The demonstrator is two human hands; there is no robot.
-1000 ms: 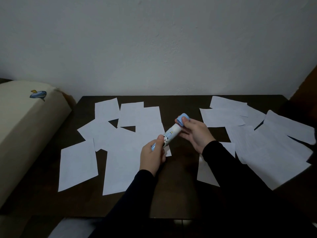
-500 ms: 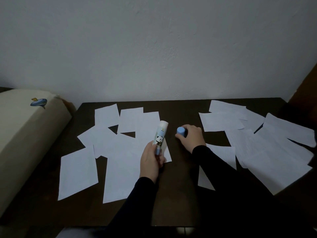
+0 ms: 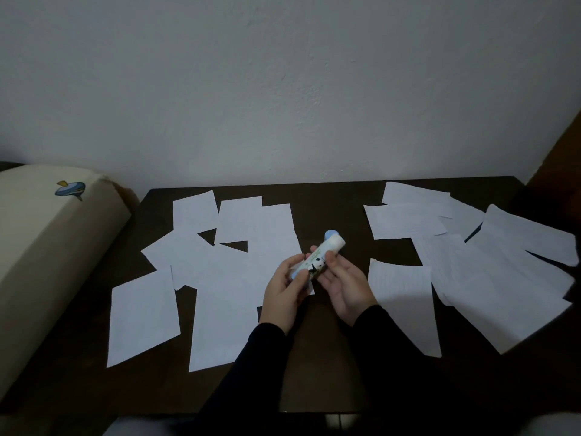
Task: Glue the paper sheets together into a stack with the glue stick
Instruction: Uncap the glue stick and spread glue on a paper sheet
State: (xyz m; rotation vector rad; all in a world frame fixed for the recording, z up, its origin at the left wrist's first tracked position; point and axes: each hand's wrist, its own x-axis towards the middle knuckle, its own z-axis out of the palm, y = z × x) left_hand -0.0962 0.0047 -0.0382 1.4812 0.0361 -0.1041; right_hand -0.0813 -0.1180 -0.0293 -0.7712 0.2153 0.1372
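Observation:
The uncapped glue stick (image 3: 320, 259), white with a panda print and a blue base, is tilted up to the right above the table's middle. My left hand (image 3: 283, 289) grips its blue lower end. My right hand (image 3: 345, 286) lies palm up beside it, thumb and fingers pinching the tube's middle. The light blue cap (image 3: 330, 233) stands on the table just behind the stick's tip. White paper sheets lie scattered flat: a left group (image 3: 226, 287), a right group (image 3: 496, 272), and one sheet (image 3: 405, 300) just right of my hands.
The dark wooden table (image 3: 330, 196) stands against a white wall. A cream cushion-like object (image 3: 47, 247) with a small blue print lies off the table's left edge. A brown surface (image 3: 562, 146) rises at the far right.
My right hand left the blue cap standing on the table and came back to the glue stick. The stick tipped from upright to leaning right, now held by both hands.

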